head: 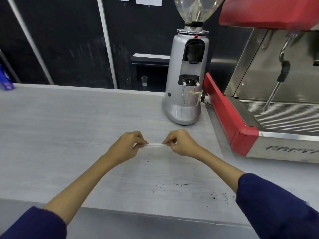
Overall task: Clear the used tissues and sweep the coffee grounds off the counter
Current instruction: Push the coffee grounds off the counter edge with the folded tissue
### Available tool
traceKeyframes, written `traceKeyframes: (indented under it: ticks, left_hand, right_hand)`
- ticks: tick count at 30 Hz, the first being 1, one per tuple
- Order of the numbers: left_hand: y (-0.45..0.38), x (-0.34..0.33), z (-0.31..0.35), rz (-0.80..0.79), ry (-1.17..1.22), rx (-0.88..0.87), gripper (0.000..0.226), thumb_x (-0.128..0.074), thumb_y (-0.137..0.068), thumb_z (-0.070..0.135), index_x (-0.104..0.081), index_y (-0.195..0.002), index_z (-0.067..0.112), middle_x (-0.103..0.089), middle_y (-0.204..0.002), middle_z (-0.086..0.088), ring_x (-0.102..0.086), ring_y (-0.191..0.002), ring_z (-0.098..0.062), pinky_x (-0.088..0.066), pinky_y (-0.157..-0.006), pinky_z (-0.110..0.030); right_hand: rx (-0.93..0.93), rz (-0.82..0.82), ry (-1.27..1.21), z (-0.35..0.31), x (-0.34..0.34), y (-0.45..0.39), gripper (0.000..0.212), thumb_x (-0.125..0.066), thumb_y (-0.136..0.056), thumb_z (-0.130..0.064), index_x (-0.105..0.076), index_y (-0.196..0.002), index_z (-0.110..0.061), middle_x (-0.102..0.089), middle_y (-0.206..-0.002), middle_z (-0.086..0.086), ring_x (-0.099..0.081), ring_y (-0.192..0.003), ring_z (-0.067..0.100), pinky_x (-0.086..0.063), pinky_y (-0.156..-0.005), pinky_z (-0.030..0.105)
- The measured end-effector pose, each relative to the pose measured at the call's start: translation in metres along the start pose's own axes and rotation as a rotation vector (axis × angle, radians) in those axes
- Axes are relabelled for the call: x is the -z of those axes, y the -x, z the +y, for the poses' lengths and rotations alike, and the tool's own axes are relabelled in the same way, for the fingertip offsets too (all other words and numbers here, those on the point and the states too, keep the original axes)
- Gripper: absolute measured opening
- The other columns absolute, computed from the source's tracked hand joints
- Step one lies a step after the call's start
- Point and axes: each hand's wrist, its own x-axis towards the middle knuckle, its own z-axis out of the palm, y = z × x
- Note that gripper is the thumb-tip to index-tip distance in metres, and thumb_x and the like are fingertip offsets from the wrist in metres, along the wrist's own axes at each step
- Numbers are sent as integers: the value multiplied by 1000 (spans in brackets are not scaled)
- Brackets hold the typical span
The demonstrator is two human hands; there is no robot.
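A thin white tissue (155, 144) is stretched flat between my two hands just above the grey counter (60, 126). My left hand (128, 146) pinches its left end, and my right hand (179, 142) pinches its right end. Dark coffee grounds (174, 184) lie scattered on the counter nearer to me, with more specks (219, 195) by my right sleeve and a few below the tissue.
A silver coffee grinder (184, 80) stands just behind my hands. A red and steel espresso machine (269, 107) fills the right side. A small clear cup (144, 81) sits beyond the counter's far edge. A blue package (6, 80) shows at far left.
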Motion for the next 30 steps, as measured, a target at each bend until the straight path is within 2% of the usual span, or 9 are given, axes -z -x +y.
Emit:
traceKeyframes:
  ticks: [2,6,11,18,24,27,30]
  left_hand:
    - [-1,2,-16,11,-39,56,21,-59,-86,4,-72,-100,13,-67,-91,-5,-63,-79,-20,-43,-69,-20]
    - [8,-2,-43,-14,-55,184,23,-56,-86,3,-71,-100,14,-67,-94,-5,-63,-81,-22,-46,-69,-24]
    - [26,-4,-57,-31,-81,287,23,-57,-85,4,-72,-99,14,-67,-93,-3,-61,-78,-20,-43,-65,-24]
    - [67,2,-43,-10,-95,368,23,-60,-83,5,-72,-98,16,-67,-87,-1,-60,-70,-19,-47,-63,-28]
    - [96,-13,-2,63,-67,496,21,-64,-81,7,-73,-97,17,-66,-85,4,-51,-64,-8,-38,-63,-19]
    - [96,-24,24,95,-78,511,20,-64,-81,7,-73,-96,16,-68,-87,1,-53,-65,-12,-38,-63,-20]
    - [95,-39,52,92,-88,500,19,-63,-82,9,-73,-97,17,-68,-90,1,-61,-71,-18,-37,-64,-20]
  right_hand:
    - [7,-24,6,-4,-12,-23,22,-56,-81,5,-73,-92,-3,-71,-99,12,-55,-78,12,-36,-62,3]
    - [-5,-117,24,-6,-41,-52,29,-52,-79,10,-72,-94,-3,-68,-103,12,-61,-92,23,-46,-75,22]
    - [64,-216,69,-13,-61,-72,32,-50,-78,10,-73,-93,-6,-68,-103,11,-60,-97,26,-52,-86,35]
    - [208,-373,101,-30,-71,-77,29,-53,-78,6,-74,-91,-9,-69,-104,9,-59,-98,24,-51,-86,35]
    - [350,-445,129,-35,-67,-59,36,-49,-76,13,-73,-93,-6,-69,-107,7,-60,-99,23,-51,-87,31]
    - [399,-460,176,-28,-56,-45,37,-48,-75,14,-73,-94,-6,-69,-107,7,-60,-99,22,-49,-82,26]
    - [413,-467,212,-10,-42,-22,38,-47,-75,13,-72,-94,-8,-69,-106,5,-58,-99,21,-51,-83,31]
